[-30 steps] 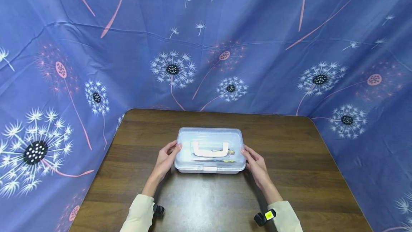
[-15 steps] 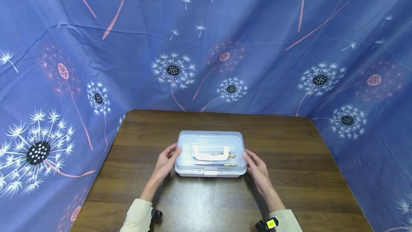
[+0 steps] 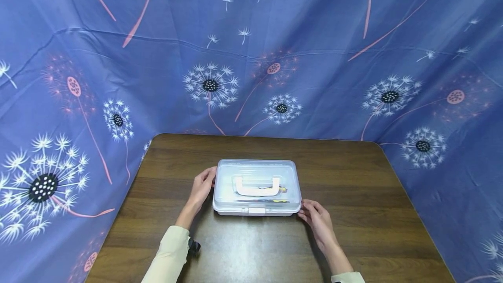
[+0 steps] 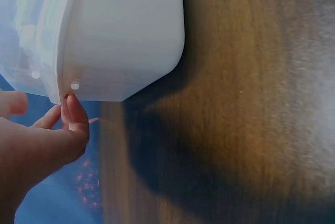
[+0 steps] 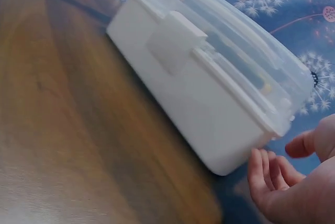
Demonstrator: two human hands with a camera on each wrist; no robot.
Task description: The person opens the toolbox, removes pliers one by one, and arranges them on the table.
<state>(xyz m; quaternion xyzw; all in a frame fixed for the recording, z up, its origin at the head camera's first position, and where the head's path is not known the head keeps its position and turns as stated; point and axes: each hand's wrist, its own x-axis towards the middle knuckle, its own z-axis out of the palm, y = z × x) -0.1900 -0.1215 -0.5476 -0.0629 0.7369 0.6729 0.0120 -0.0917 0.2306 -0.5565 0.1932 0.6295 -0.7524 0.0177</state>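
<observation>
A storage box (image 3: 251, 169) with a clear lid and white base lies on the table, its lid down. Its white handle (image 3: 257, 192) lies folded on the lid, and a white latch (image 3: 256, 211) faces the person. Small items with yellow parts show dimly through the lid. My left hand (image 3: 200, 188) is at the box's left side; in the left wrist view its fingertips touch the wall under the lid's rim, thumb (image 4: 14, 102) apart. By the front right corner is my right hand (image 3: 320, 225), fingers (image 5: 256, 174) loosely bent at the base, thumb away from the lid.
The brown wooden table (image 3: 346, 178) extends around the box on all sides. Behind it and along both sides hangs a blue cloth (image 3: 326, 91) printed with dandelions. A black wrist device (image 3: 194, 246) sits at the left cuff.
The box shifted slightly toward the person, then stayed. My right hand loosened from the right side and came forward to the front corner; my left hand slid slightly back along its side.
</observation>
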